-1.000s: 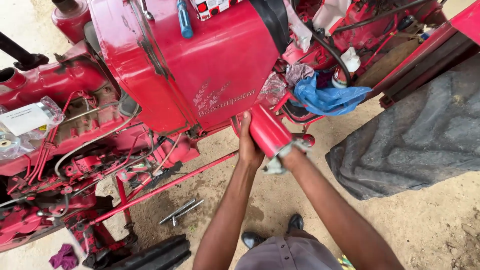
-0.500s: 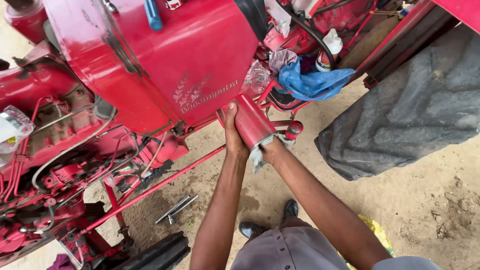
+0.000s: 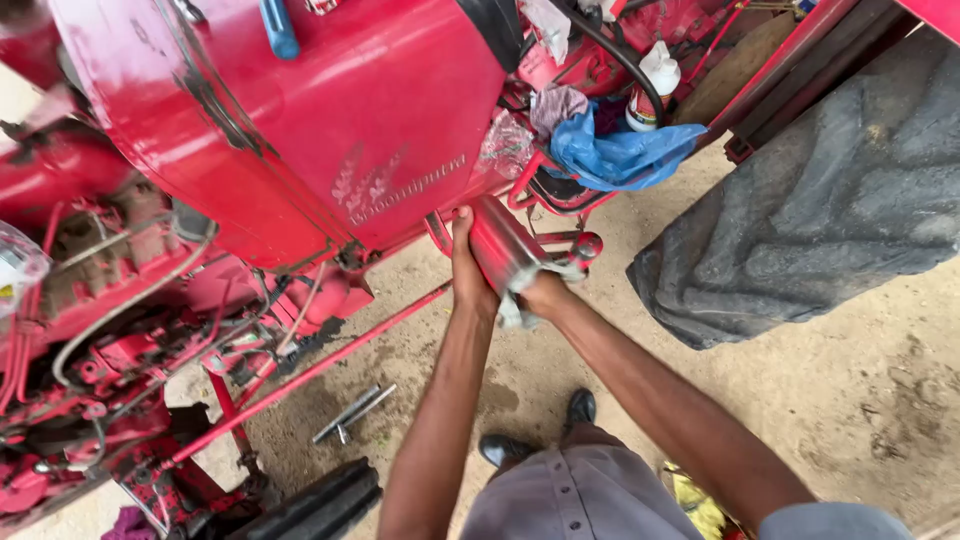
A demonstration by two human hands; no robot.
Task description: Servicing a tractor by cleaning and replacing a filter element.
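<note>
Left grip: my left hand (image 3: 466,272) lies flat along the near side of the red cylinder (image 3: 500,243), fingers stretched up its length and pressed to it, thumb side toward the tank; it braces the part and is not curled round it.
Far left of the grip: I see red engine parts (image 3: 120,350) with hoses and pipes, low and well apart from my hands.
Above-left of the grip: the big red tank (image 3: 330,110) fills the view, its lower edge just over my left fingertips.
Below-left of the grip: a pair of metal tools (image 3: 352,412) lies on the sandy ground (image 3: 860,400), well apart from my hands, beside a thin red rod (image 3: 330,362) that runs slantwise.
Between the grips: the red cylinder sits tilted under the tank's lower right corner, touching both hands.
Right grip: my right hand (image 3: 545,292) is clenched on a pale rag (image 3: 520,295) pressed against the cylinder's lower end; the rag hides most of the fingers.
Above-right of the grip: a blue cloth (image 3: 620,155) and a white bottle (image 3: 648,88) sit on the frame, near but not touching.
Far right of the grip: a large grey tyre (image 3: 830,200) stands on the ground.
</note>
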